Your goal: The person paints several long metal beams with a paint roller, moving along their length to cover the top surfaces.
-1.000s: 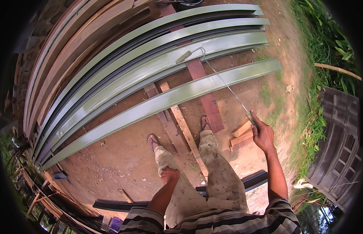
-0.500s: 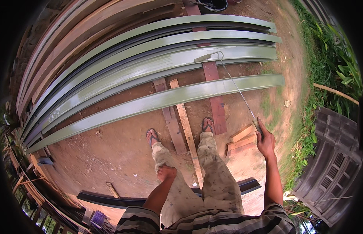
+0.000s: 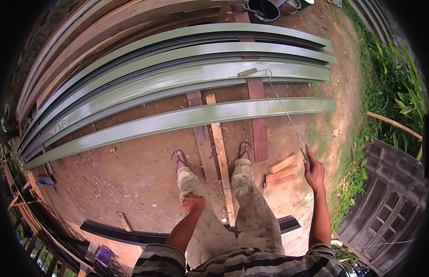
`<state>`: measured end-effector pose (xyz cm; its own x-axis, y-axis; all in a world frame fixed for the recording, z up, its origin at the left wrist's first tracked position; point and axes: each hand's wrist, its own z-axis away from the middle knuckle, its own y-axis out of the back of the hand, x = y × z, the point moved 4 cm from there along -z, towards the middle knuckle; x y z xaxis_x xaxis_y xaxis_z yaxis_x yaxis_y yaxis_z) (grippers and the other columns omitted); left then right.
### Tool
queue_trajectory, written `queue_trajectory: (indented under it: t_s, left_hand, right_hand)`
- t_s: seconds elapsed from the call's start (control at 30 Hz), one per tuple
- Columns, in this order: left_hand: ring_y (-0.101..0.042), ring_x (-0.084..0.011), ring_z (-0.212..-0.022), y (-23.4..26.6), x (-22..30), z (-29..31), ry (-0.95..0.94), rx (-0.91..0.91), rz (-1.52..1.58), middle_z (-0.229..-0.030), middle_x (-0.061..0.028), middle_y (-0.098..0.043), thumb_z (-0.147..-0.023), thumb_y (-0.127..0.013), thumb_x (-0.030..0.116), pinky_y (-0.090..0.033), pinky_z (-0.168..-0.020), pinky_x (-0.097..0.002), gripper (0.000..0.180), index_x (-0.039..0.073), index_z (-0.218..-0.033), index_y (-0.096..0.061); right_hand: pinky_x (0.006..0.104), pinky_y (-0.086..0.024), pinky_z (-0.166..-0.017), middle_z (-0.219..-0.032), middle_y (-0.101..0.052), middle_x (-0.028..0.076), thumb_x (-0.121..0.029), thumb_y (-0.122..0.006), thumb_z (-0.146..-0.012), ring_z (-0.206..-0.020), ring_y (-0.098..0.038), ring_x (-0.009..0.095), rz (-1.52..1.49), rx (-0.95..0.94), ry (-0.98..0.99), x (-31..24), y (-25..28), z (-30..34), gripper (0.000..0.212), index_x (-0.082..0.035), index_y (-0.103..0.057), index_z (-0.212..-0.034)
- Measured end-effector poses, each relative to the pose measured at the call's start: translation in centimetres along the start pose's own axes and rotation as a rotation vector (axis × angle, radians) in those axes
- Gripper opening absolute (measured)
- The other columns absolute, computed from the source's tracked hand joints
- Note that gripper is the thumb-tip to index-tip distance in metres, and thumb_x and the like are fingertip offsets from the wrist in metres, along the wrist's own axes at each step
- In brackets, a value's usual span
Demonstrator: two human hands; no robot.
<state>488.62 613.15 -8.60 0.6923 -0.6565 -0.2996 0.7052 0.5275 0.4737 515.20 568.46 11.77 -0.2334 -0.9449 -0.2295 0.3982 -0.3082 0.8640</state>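
Observation:
In my right hand (image 3: 315, 173) is the grip of a long-handled paint roller (image 3: 247, 72), fingers closed round it. The roller's sleeve lies on the glossy pale-green face of a long metal beam (image 3: 200, 72), near that beam's right part. Its thin wire rod passes above the nearest green beam (image 3: 242, 108), which lies apart from the others. My left hand (image 3: 193, 203) is closed against my left trouser leg (image 3: 189, 181) at the knee, seemingly gripping the cloth.
Reddish wooden supports (image 3: 257, 134) run under the beams. Short timber blocks (image 3: 280, 171) lie by my right foot, and a dark metal beam (image 3: 117, 236) behind my feet. A black bucket (image 3: 263, 10) stands beyond the beams. Long timbers (image 3: 108, 23) are stacked far left; a wooden panel (image 3: 385, 212) stands at right.
The roller has shifted slightly right along the same beam. The view has tilted a little, bringing more of the bucket in. My left hand stays at the knee.

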Motion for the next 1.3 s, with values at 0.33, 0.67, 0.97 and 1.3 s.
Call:
queue_trajectory:
  t_s: [0.33, 0.67, 0.97, 1.3]
  left_hand:
    - [-0.061, -0.0384, -0.126, 1.2, 0.6, -0.1, -0.012, -0.021, -0.038, -0.136, -0.0185, -0.06, -0.082, -0.065, 0.041, -0.048, -0.106, -0.0479, 0.057, 0.007, -0.127, -0.066]
    - [-0.058, -0.0379, -0.13, 1.9, 0.9, 0.8, 0.005, -0.036, -0.038, -0.141, -0.0179, -0.057, -0.083, -0.065, 0.041, -0.046, -0.108, -0.0477, 0.058, 0.006, -0.13, -0.065]
    - [-0.06, -0.0359, -0.129, 0.3, 0.0, 0.6, 0.022, 0.006, -0.042, -0.14, -0.0166, -0.06, -0.081, -0.069, 0.043, -0.049, -0.107, -0.0473, 0.065, 0.005, -0.134, -0.063]
    - [-0.061, -0.0353, -0.128, 0.4, -1.1, 0.6, 0.003, -0.032, -0.017, -0.141, -0.0161, -0.058, -0.081, -0.069, 0.042, -0.051, -0.106, -0.0469, 0.063, 0.01, -0.135, -0.063]
  right_hand:
    - [0.052, -0.053, -0.08, -0.105, -0.071, 0.026, -0.021, -0.058, -0.099, -0.093, -0.065, 0.05, -0.023, 0.03, -0.013, 0.5, -0.7, 0.2, 0.059, -0.03, -0.048, -0.156]
    - [0.0521, -0.053, -0.078, -0.099, -0.071, 0.027, -0.019, -0.059, -0.098, -0.089, -0.066, 0.049, -0.018, 0.011, -0.004, 0.9, -1.1, 0.2, 0.061, -0.031, -0.047, -0.156]
    - [0.0495, -0.054, -0.069, -0.101, -0.071, 0.016, -0.013, -0.065, -0.094, -0.082, -0.068, 0.042, 0.126, 0.086, 0.117, -1.9, -2.4, 3.4, 0.072, -0.031, -0.042, -0.16]
    - [0.0571, -0.053, -0.072, -0.104, -0.064, 0.021, -0.012, -0.06, -0.096, -0.086, -0.067, 0.045, 0.034, -0.069, 0.06, -6.4, -13.9, 7.1, 0.077, -0.028, -0.03, -0.164]
